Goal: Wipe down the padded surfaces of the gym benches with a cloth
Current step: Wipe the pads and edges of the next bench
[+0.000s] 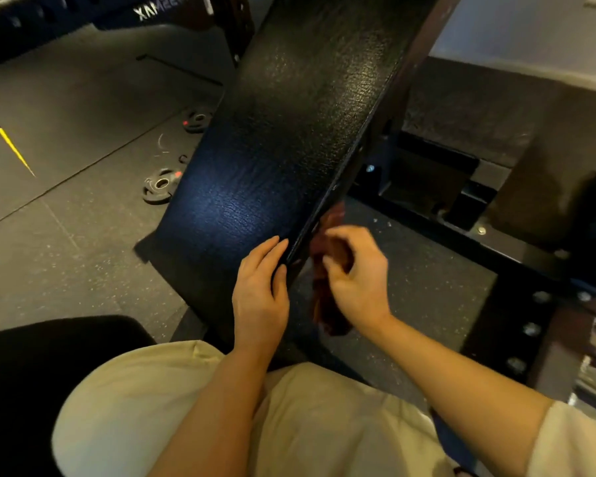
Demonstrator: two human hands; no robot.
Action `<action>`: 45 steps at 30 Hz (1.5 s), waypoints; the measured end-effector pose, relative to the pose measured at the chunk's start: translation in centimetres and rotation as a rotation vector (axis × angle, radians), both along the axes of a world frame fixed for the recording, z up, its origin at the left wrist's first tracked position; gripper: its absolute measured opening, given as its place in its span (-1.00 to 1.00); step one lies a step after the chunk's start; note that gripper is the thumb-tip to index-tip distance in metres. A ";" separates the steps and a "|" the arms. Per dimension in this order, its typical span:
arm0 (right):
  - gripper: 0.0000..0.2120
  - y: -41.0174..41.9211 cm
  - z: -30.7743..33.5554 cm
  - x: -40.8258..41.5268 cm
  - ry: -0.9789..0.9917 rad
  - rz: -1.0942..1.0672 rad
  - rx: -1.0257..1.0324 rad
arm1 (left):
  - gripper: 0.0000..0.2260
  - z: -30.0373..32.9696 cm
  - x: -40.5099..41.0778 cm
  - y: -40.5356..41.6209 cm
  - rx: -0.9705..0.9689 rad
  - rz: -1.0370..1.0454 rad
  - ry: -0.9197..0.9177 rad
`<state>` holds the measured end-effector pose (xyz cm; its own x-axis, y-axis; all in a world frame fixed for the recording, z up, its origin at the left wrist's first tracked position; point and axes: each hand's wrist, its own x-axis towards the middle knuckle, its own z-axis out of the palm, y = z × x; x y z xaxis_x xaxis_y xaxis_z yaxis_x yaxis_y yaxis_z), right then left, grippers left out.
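Bench pad (272, 132), black textured vinyl, runs diagonally up-frame over dark speckled rubber floor (66, 98); two weight plates (159, 185) lie left of it. Left hand (260, 290) rests flat, fingers straight, on pad's near right edge. Right hand (355, 280) grips reddish-brown cloth (327, 304) just beside that edge. Cloth blurred, partly hidden by fingers; pad's top cut off

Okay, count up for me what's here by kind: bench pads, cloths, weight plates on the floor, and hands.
Black bench pad: 1
Reddish-brown cloth: 1, held in the right hand
Weight plates on the floor: 2, the near one and the far one
Hands: 2, left hand and right hand
Total: 6
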<state>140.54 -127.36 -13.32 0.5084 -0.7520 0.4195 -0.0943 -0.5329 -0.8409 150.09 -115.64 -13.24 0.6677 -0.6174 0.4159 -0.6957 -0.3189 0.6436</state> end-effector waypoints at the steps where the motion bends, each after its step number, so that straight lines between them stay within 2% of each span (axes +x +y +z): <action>1: -0.62 -1.0 0.9 0.6 -0.039 -0.096 0.042 | -0.67 0.0 0.1 0.0 -0.007 0.000 -0.003; 3: -0.64 -2.5 2.6 2.1 -0.101 -0.185 0.096 | -0.67 0.0 0.3 -0.1 -0.005 0.003 -0.002; 6: -0.73 -1.4 1.9 3.5 -0.090 -0.178 0.022 | -0.66 0.0 0.5 -0.4 0.011 0.017 -0.007; 11: -0.75 1.6 -2.0 1.3 0.082 0.091 -0.031 | -0.68 0.0 0.9 -0.5 -0.006 0.012 -0.033; 16: -0.78 -1.6 1.2 2.8 -0.104 -0.196 0.025 | -0.69 -0.4 1.4 0.3 -0.030 -0.004 -0.013; 20: -0.78 -0.1 0.3 4.1 -0.095 -0.168 0.019 | -0.69 -0.3 1.8 0.2 -0.034 0.016 0.008; 24: -0.77 1.9 -2.6 2.4 0.095 0.016 0.064 | -0.68 -0.4 1.8 0.3 -0.035 0.006 -0.004; 30: -0.57 -0.9 0.9 2.7 -0.130 -0.245 0.183 | -0.62 -0.3 1.6 0.7 0.022 0.005 -0.001; 33: -0.62 0.0 0.3 3.4 -0.103 -0.201 0.126 | -0.67 -0.1 1.8 0.3 -0.010 0.021 0.003; 38: -0.63 2.1 -2.0 1.9 0.042 0.083 0.074 | -0.69 0.0 1.9 0.0 -0.028 0.029 0.019; 42: -0.53 -0.1 -0.2 1.7 -0.076 -0.162 0.134 | -0.68 0.0 1.8 0.0 -0.022 0.028 0.039; 45: -0.56 -1.7 0.8 3.3 -0.136 -0.199 0.079 | -0.68 -0.1 2.0 -0.1 -0.027 0.027 0.033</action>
